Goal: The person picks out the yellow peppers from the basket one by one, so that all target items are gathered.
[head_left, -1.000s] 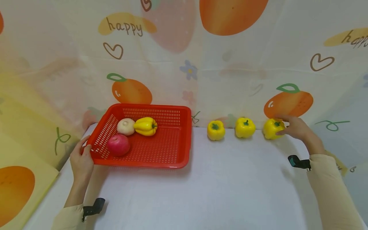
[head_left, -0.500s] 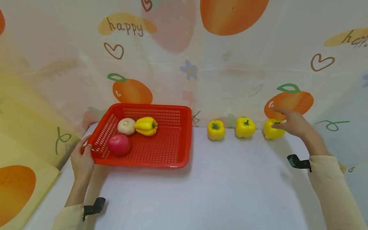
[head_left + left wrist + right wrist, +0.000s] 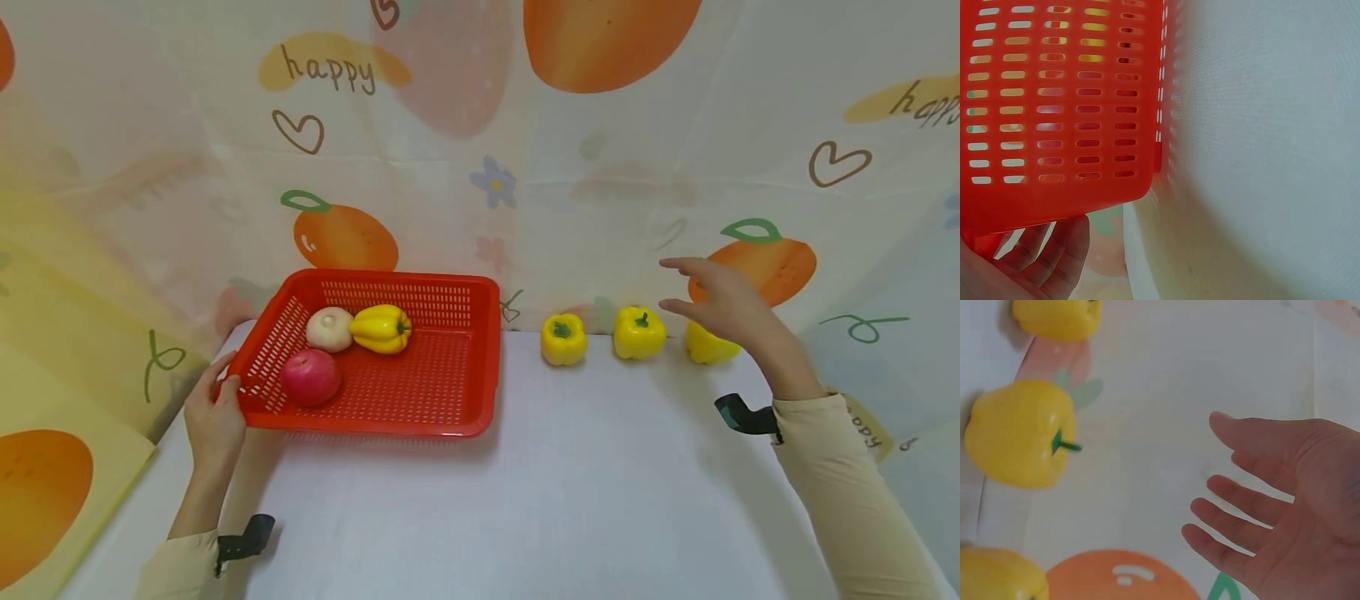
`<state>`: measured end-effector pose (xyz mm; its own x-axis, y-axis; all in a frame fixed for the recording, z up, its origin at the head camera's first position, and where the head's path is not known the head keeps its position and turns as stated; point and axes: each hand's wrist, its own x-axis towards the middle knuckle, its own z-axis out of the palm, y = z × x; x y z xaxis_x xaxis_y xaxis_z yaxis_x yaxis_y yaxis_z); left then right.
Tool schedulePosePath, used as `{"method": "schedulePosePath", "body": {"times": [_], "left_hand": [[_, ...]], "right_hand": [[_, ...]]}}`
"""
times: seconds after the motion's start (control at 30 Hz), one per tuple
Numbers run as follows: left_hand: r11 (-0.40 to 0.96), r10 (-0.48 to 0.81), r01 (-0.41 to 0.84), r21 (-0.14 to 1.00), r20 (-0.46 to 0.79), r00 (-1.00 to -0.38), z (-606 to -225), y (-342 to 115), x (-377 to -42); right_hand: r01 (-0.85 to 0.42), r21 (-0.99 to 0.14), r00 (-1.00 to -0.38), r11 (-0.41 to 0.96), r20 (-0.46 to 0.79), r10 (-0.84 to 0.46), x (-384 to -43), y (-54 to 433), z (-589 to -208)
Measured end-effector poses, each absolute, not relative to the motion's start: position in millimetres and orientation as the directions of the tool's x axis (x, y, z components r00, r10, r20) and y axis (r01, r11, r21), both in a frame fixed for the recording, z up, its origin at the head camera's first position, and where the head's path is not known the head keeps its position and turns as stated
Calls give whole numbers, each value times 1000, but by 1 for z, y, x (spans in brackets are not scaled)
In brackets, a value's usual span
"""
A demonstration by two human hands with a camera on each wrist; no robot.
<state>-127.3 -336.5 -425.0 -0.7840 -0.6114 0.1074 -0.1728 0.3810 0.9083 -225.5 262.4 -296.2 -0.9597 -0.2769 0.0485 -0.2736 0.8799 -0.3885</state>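
Note:
My left hand [image 3: 213, 417] grips the left rim of a red plastic basket [image 3: 480, 358]; in the left wrist view its fingers [image 3: 1063, 256] curl under the basket's edge. Inside the basket lie a white round vegetable [image 3: 329, 330], a yellow bell pepper [image 3: 381, 329] and a pinkish-red round fruit [image 3: 310, 377]. My right hand [image 3: 731, 308] hovers with fingers spread and nothing in it. It partly covers the rightmost yellow pepper [image 3: 707, 346] in the head view. Left of it stand the middle yellow pepper [image 3: 639, 333] and another yellow pepper [image 3: 563, 340], stems up.
A white cloth [image 3: 540, 500] covers the table. Behind it rises a printed curtain [image 3: 600, 217] with oranges and lettering, close behind the row of peppers. A yellow printed panel [image 3: 60, 400] stands at the left.
My right hand has lifted away from the rightmost pepper and moved left, toward the middle one. The left hand and basket have stayed in place.

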Motion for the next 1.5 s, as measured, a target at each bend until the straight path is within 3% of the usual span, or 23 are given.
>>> {"method": "schedulePosePath", "body": {"times": [0.47,0.9,1.17,1.5], "left_hand": [[368,-613,-172,914,99,-784,-423,-335,-126],[373,-617,-180,910,98,-781,-422,-335,-127],[369,-616,-187,910,90,-783,-421,-335,-126],[352,-617,-177,919,86,-782,-424,-336,-127]], "right_hand": [[-322,-560,-939,764,88,-331,-232,208,-299],[-383,-568,-906,728,76,-416,-246,171,-308],[-411,-664,-877,625,101,-470,-249,149,-321],[-386,-702,-870,598,62,-489,-249,125,-335]]}}
